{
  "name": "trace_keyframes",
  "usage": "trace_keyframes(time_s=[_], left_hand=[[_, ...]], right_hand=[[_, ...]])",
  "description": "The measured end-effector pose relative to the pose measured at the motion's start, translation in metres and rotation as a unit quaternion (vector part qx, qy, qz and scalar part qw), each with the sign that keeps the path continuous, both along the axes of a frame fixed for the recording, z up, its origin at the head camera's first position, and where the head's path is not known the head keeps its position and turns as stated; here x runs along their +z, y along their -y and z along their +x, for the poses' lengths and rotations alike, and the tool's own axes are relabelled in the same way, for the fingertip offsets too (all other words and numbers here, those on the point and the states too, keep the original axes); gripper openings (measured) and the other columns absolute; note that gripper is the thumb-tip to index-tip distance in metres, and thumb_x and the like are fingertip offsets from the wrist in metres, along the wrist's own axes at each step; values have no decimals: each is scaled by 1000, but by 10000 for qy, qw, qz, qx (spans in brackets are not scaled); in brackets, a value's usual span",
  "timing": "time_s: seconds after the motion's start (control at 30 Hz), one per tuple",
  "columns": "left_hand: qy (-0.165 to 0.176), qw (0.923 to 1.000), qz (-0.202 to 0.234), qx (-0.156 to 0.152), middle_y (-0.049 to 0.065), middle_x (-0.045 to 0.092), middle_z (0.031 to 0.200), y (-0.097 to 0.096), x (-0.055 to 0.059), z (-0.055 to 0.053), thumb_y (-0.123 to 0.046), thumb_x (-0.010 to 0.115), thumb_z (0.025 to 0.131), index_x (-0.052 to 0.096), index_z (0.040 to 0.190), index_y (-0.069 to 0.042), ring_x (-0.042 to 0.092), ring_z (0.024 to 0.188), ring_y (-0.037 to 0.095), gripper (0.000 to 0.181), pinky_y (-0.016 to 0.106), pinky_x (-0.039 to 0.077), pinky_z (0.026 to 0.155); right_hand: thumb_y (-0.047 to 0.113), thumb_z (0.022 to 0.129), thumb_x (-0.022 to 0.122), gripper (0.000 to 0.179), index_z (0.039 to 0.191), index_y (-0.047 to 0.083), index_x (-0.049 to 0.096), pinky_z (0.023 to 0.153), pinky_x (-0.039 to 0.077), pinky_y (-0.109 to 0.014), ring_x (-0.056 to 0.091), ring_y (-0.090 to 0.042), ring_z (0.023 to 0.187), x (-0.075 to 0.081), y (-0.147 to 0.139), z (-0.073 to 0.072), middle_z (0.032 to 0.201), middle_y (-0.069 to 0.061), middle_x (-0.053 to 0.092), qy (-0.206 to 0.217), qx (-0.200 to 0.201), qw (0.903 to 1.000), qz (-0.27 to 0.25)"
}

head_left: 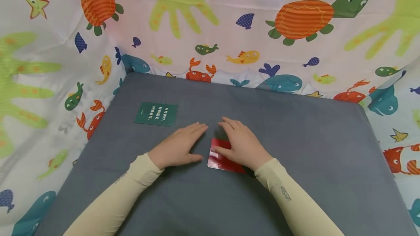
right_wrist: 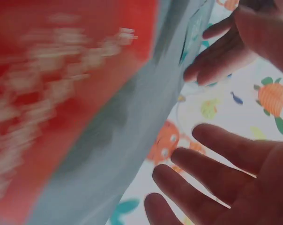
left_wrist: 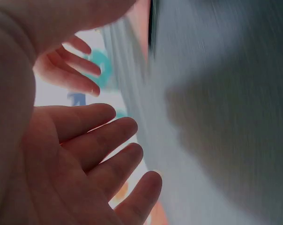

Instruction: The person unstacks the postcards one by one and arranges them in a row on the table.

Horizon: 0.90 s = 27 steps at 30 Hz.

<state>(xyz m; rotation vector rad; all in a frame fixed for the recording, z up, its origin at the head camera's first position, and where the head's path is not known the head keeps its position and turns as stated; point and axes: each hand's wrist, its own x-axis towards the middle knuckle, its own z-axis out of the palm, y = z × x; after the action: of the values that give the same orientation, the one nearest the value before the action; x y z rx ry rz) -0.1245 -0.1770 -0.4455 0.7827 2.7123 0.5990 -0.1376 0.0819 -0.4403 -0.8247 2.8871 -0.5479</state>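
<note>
the right grip (head_left: 241,143) is wide and holds nothing that shows: its fingers reach forward, nearly straight, with the thumb set apart from them. in the head view it covers part of a red card (head_left: 224,162), and the thumb passes across the card's left portion; whether it touches the surface cannot be told. the left grip (head_left: 178,146) is wide as well, fingers extended and relaxed, thumb pointing toward the red card but short of its edge. both palms face inward, with a gap between the two sets of fingertips.

the red card is on the counter (head_left: 321,137), beneath the right grip and just beside the left thumb. the right wrist view shows pale lettering on it, too blurred to read. farther off to the left, beyond the left grip and apart from it, a dark green card (head_left: 156,114) lies on the counter with lines of pale characters.

cream sleeves cover both forearms, the left sleeve (head_left: 111,196) and the right sleeve (head_left: 295,201), the latter with a small grey mark (head_left: 285,193). the counter is plain grey. around its far and left sides hangs a white cloth (head_left: 288,57) printed with turtles, crabs, whales and fish.
</note>
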Motion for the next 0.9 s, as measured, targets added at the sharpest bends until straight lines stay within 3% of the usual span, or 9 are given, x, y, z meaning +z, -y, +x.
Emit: trace_keyframes(time_s=[0.2,0.4,0.53,0.9], left_hand=[[188,9996,43,-217,6,42,173,-32,-12,12,-49,95,80,37,169,-11,36,163,30,112,56,33,131],[93,9993,-115,-357,6,45,171,-47,-18,17,-45,95,81,37,168,-11,42,160,30,109,54,35,131],[145,9990,-152,-384,5,47,169,-52,-21,18,-44,94,82,37,168,-12,46,156,27,108,51,37,130],[128,9994,93,-306,3,53,164,-58,-22,12,-39,92,84,42,166,-14,51,150,23,99,49,40,129]], right_hand=[[60,78,92,99,155,9,57,120,47,-63,49,-38,151,-10,-37,35,164,-16,52,-112,28,9996,240],[49,77,97,99,160,16,53,118,47,-65,50,-39,150,-23,-59,52,165,-13,52,257,-63,9995,177],[45,79,96,95,160,19,54,116,50,-64,55,-39,146,-29,-67,55,162,-12,55,443,-126,9989,49],[42,78,98,87,154,20,61,113,55,-56,60,-32,137,-25,-75,49,148,-5,64,197,-76,9997,-75]])
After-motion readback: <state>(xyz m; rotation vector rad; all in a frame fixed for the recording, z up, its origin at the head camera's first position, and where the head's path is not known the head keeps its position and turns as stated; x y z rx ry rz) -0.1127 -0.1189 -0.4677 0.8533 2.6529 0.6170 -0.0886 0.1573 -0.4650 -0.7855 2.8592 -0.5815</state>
